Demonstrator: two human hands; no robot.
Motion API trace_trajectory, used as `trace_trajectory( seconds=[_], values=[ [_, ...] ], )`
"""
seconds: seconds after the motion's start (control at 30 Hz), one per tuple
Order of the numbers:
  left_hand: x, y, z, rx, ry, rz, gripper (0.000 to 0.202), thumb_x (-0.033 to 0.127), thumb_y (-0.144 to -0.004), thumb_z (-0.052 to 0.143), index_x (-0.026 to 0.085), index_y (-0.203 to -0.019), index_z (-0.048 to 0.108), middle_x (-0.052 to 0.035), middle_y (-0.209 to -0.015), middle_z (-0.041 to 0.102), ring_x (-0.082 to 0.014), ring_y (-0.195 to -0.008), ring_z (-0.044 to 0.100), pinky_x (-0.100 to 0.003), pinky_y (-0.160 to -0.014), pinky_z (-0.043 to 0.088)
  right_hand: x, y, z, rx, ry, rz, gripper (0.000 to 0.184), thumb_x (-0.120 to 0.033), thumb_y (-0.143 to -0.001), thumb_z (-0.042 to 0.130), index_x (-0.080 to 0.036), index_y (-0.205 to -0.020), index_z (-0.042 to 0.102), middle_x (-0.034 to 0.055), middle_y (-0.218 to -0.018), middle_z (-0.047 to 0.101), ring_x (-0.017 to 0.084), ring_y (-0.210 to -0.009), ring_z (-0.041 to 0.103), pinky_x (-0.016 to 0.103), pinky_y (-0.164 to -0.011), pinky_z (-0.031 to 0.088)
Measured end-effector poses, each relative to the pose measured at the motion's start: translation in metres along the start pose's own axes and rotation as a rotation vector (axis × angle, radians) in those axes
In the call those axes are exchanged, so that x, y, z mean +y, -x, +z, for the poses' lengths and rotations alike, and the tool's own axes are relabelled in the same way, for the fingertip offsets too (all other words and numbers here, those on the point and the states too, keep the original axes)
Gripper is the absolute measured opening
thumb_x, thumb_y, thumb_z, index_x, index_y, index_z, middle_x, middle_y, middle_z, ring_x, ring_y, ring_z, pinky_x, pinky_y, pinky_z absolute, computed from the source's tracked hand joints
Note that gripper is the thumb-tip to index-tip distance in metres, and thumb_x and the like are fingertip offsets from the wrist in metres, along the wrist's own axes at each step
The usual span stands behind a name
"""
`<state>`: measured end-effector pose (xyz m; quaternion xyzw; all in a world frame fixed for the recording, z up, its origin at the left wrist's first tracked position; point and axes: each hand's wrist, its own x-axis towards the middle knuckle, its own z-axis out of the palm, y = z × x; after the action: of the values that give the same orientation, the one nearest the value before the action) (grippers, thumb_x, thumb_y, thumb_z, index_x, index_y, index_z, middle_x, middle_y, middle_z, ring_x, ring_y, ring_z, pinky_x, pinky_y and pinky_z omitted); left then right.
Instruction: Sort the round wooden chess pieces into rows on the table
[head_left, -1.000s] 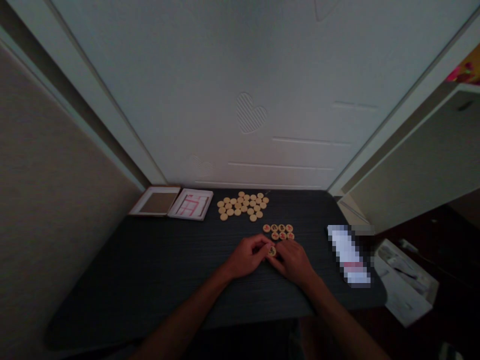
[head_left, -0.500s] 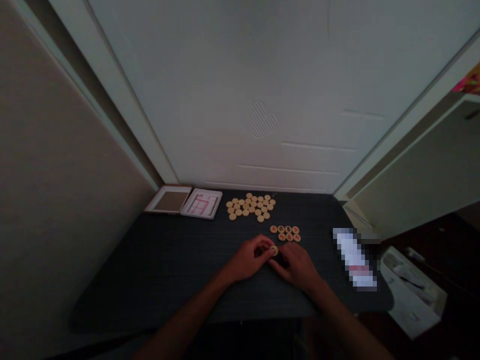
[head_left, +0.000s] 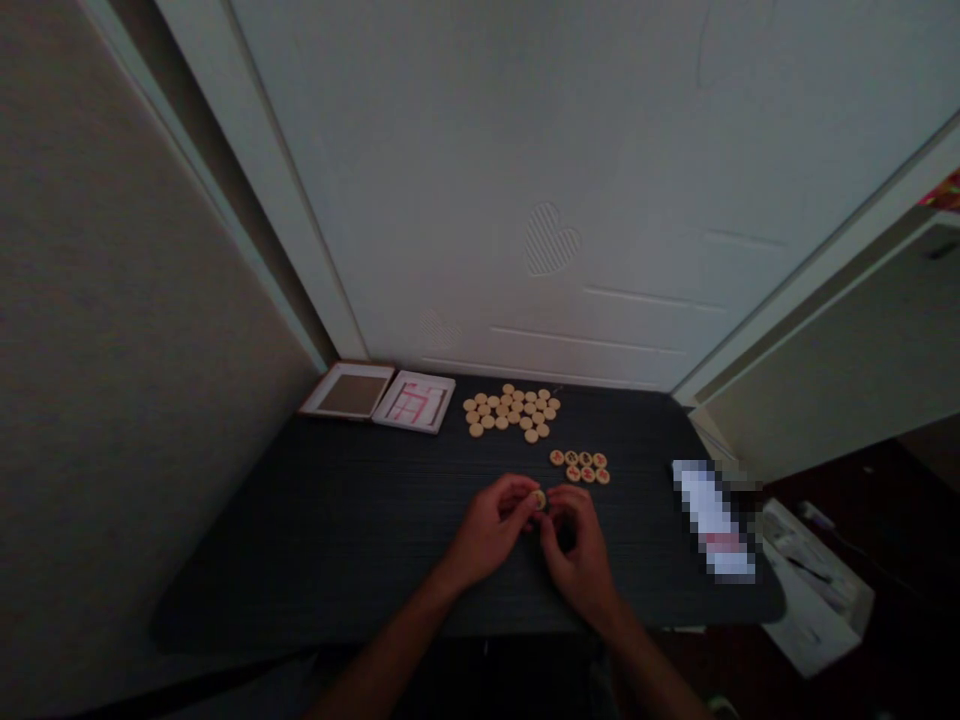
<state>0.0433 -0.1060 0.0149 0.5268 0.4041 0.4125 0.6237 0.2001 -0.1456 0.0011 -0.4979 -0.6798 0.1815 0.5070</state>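
Observation:
My left hand (head_left: pixel 491 530) pinches a round wooden Chinese chess piece (head_left: pixel 539 499) between thumb and fingers, its marking too small to read. Curled close by on the right is my right hand (head_left: pixel 577 545), thumb and fingers apart, fingertips beside the piece; whether they touch it is unclear. Just beyond the hands, several pieces with red or dark characters (head_left: pixel 588 475) lie face up in two short rows. Farther back is a loose cluster of pieces (head_left: pixel 502 423) showing plain tops.
An open shallow box (head_left: pixel 309 402) and its white part with pink lines (head_left: pixel 382 411) lie at the table's back left. A pixelated bright object (head_left: pixel 712 520) rests at the right of the dark table (head_left: pixel 322 540). A white panel (head_left: pixel 450 200) stands behind; a white box (head_left: pixel 817 640) is lower right.
My right hand has turned more upright, its fingers now curled by the piece. My left hand still holds the piece, now tilted differently. The view has shifted slightly.

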Motion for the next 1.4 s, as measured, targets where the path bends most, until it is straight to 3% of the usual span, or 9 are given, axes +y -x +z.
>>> trace_trajectory(
  seconds=[0.17, 0.37, 0.7, 0.83, 1.0, 1.17, 1.27, 1.33, 1.4],
  values=[
    [-0.008, 0.005, -0.01, 0.015, 0.043, -0.009, 0.025, 0.036, -0.089, 0.067, 0.018, -0.107, 0.068, -0.0077, -0.106, 0.076, -0.0216, -0.095, 0.074, -0.033, -0.084, 0.06, -0.003, -0.002, 0.008, -0.053, -0.042, 0.028, 0.016, -0.017, -0.093, 0.057, -0.023, -0.108, 0.058, 0.0068, -0.103, 0.061, 0.019, -0.084, 0.061, 0.033, -0.074, 0.053],
    [-0.007, 0.011, -0.008, -0.05, -0.028, 0.016, 0.025, 0.033, -0.091, 0.065, 0.02, -0.112, 0.068, -0.008, -0.114, 0.075, -0.0225, -0.104, 0.073, -0.036, -0.096, 0.056, -0.008, -0.004, 0.009, -0.011, -0.007, 0.07, 0.007, -0.019, -0.094, 0.058, -0.023, -0.1, 0.06, 0.0047, -0.094, 0.062, 0.019, -0.084, 0.06, 0.033, -0.075, 0.051],
    [-0.008, 0.011, -0.009, -0.06, -0.217, 0.068, 0.03, 0.037, -0.091, 0.064, 0.022, -0.117, 0.068, -0.0072, -0.112, 0.076, -0.0219, -0.099, 0.074, -0.034, -0.09, 0.059, -0.001, -0.001, 0.012, 0.057, 0.044, 0.09, 0.012, -0.024, -0.099, 0.053, -0.022, -0.098, 0.065, 0.0046, -0.091, 0.068, 0.019, -0.084, 0.065, 0.031, -0.076, 0.053],
    [-0.012, 0.011, -0.009, -0.004, -0.226, 0.079, 0.033, 0.039, -0.091, 0.063, 0.021, -0.119, 0.066, -0.0082, -0.113, 0.076, -0.023, -0.099, 0.073, -0.037, -0.089, 0.06, -0.001, -0.002, 0.012, 0.097, 0.084, 0.09, 0.018, -0.026, -0.1, 0.05, -0.022, -0.101, 0.067, 0.0054, -0.093, 0.071, 0.02, -0.086, 0.068, 0.031, -0.078, 0.055],
    [-0.014, 0.014, -0.006, 0.039, -0.257, 0.118, 0.032, 0.039, -0.092, 0.063, 0.02, -0.118, 0.064, -0.0081, -0.108, 0.076, -0.0226, -0.098, 0.073, -0.037, -0.088, 0.058, -0.003, 0.002, 0.01, 0.219, 0.099, 0.208, 0.022, -0.04, -0.099, 0.055, -0.02, -0.095, 0.064, 0.005, -0.086, 0.071, 0.02, -0.078, 0.068, 0.031, -0.072, 0.054],
    [-0.005, 0.003, -0.001, -0.004, -0.497, 0.267, 0.024, 0.037, -0.095, 0.06, 0.022, -0.114, 0.065, -0.0062, -0.107, 0.073, -0.0215, -0.098, 0.068, -0.037, -0.09, 0.054, 0.003, 0.007, -0.003, 0.449, 0.091, 0.365, 0.034, -0.051, -0.098, 0.052, -0.021, -0.083, 0.056, 0.0, -0.07, 0.063, 0.018, -0.064, 0.061, 0.028, -0.061, 0.048],
    [0.004, -0.01, 0.002, 0.019, -0.767, 0.378, 0.02, 0.034, -0.097, 0.057, 0.024, -0.111, 0.067, -0.0057, -0.108, 0.071, -0.0235, -0.104, 0.064, -0.041, -0.096, 0.048, 0.012, 0.004, -0.02, 0.431, 0.108, 0.388, 0.039, -0.051, -0.102, 0.043, -0.022, -0.079, 0.056, -0.0004, -0.067, 0.061, 0.018, -0.062, 0.06, 0.029, -0.063, 0.047],
    [0.007, -0.019, 0.003, 0.033, -0.897, 0.405, 0.018, 0.032, -0.098, 0.056, 0.024, -0.109, 0.067, -0.0056, -0.11, 0.07, -0.0247, -0.106, 0.061, -0.042, -0.096, 0.045, 0.02, -0.001, -0.03, 0.404, 0.124, 0.379, 0.039, -0.048, -0.103, 0.039, -0.021, -0.085, 0.059, 0.0011, -0.071, 0.063, 0.019, -0.066, 0.062, 0.031, -0.067, 0.049],
    [0.007, -0.026, 0.004, 0.043, -0.951, 0.404, 0.017, 0.032, -0.097, 0.057, 0.023, -0.106, 0.068, -0.006, -0.11, 0.069, -0.0255, -0.106, 0.06, -0.042, -0.094, 0.044, 0.03, -0.007, -0.038, 0.408, 0.12, 0.359, 0.035, -0.047, -0.102, 0.041, -0.018, -0.104, 0.061, 0.0054, -0.084, 0.068, 0.021, -0.076, 0.066, 0.034, -0.074, 0.051]
  ],
)
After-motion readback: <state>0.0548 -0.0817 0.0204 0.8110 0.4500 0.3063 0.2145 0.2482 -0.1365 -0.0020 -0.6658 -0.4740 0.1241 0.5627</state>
